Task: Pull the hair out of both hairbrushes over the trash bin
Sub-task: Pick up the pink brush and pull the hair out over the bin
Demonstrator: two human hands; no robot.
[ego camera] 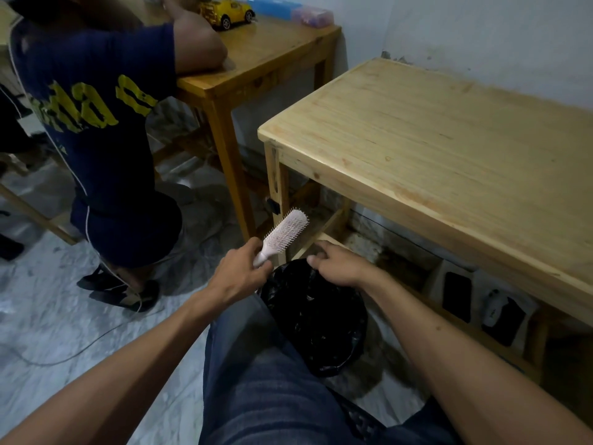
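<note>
Left hand [239,274], closed around the handle of a pale pink hairbrush [282,234]; head tilted up and to the right, bristles facing right. No hair visible among the bristles from here, though too fine to be sure. Only this one brush in view.

Just right of it, right hand [337,263], fingers loosely curled and holding nothing, index and thumb nearest the brush, apart from it.

Below and between both hands, trash bin lined with a black bag [316,316], open mouth facing up, beside the pale wooden table [433,149].

Best practice, by judgement: brush head lowered further over the bin mouth, handle held firm, bristles turned toward the free fingers. Pinch at the bristle roots, pull along the rows toward the tips, release over the bag, not the floor.
</note>
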